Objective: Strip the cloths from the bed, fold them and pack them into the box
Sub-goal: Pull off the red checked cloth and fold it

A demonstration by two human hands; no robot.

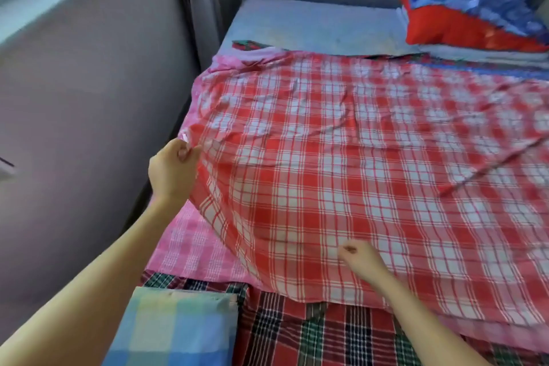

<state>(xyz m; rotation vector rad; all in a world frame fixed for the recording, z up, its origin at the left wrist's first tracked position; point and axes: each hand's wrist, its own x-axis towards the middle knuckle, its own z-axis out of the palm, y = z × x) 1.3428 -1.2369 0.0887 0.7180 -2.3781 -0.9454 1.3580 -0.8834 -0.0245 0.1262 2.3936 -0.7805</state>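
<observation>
A red and white checked cloth (341, 157) lies spread over most of the bed. My left hand (172, 169) pinches its left edge and lifts it off the mattress, so the cloth's paler pink underside (193, 244) shows below. My right hand (361, 257) rests on the cloth near its front edge with fingers curled; whether it pinches the fabric is unclear. Under it lies a dark red, green and white plaid cloth (312, 333). A folded pastel blue, green and yellow checked cloth (175, 330) sits at the front left. No box is in view.
A grey wall (89, 128) runs close along the bed's left side, with a curtain (202, 9) in the corner. The bare grey mattress (312, 30) shows at the head end. A red and blue pillow (475, 21) lies on folded white linen at the back right.
</observation>
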